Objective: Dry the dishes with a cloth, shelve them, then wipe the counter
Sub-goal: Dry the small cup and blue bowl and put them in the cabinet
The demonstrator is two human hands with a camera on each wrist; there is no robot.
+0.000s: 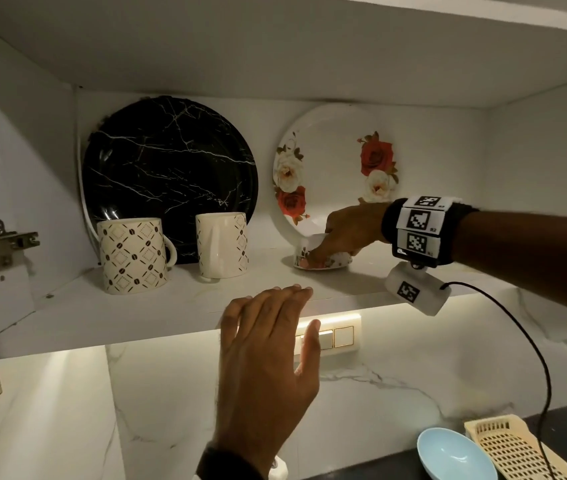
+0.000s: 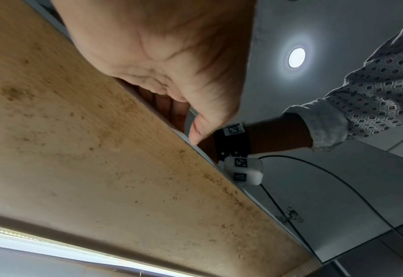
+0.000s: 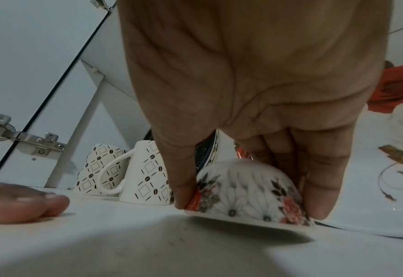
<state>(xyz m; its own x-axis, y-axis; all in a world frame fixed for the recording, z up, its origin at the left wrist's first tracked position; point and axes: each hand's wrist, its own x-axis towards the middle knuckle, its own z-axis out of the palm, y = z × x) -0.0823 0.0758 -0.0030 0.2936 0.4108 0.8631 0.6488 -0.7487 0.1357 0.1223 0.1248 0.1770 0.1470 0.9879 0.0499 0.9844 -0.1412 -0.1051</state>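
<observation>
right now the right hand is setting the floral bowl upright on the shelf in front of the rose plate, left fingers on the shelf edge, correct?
Not upright: the floral bowl is upside down, rim toward the shelf, as the right wrist view shows. The rest holds: the right hand grips it before the rose plate, the left hand fingers on the shelf edge.

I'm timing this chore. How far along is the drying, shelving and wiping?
Shelved: two mugs, black plate, rose plate. In hand: the right hand sets a floral bowl upside down on the shelf; the left hand rests on its edge. Left: the blue bowl below, then wiping.
</observation>
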